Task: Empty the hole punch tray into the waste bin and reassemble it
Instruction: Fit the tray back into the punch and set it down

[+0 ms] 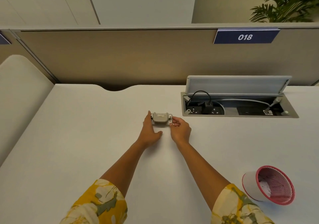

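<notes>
A small grey hole punch point(160, 118) with a metal base sits upright on the white desk point(86, 137), about the middle of the view. My left hand point(151, 130) rests against its left side, fingers touching the end, thumb spread on the desk. My right hand point(180, 129) pinches its right end with thumb and fingertips. Whether the tray is under the punch is hidden. The waste bin point(268, 185), pink mesh inside with a white outer wall, stands at the near right and holds white paper bits.
An open cable box point(238, 104) with sockets, a black plug and grey cables is set into the desk behind and right of the punch, its lid raised. A beige partition with a "018" sign point(245, 37) runs along the back. A plant stands at top right.
</notes>
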Motion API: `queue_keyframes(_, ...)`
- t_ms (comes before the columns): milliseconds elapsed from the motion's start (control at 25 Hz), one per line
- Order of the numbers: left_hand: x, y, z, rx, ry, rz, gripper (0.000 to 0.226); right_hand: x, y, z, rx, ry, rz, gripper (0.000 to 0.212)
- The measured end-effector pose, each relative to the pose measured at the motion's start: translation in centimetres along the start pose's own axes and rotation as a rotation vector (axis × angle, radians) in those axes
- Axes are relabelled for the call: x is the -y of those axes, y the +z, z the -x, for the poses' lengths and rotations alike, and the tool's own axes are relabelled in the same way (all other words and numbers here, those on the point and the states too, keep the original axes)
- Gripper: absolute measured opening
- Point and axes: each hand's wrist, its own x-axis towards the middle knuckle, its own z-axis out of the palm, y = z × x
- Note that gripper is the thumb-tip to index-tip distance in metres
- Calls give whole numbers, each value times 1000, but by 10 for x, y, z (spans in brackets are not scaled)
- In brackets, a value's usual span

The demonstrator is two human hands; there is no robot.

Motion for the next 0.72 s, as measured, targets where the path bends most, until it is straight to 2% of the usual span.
queue_keyframes(320, 1, 6, 1, -28, 51, -66, 114, -8, -9, 15, 105, -74, 7, 52)
queue_keyframes(440, 1, 8, 7, -64, 57, -81, 108, -9, -8, 24, 144, -99, 66, 57)
queue_keyframes(560, 6, 10, 20, -138, 57, -96, 100, -14, -11, 37, 84, -111, 50, 54)
queue_keyframes(720, 5, 8, 45, -197, 104, -314, 84, -17, -28, 59, 14, -158, 73, 45)
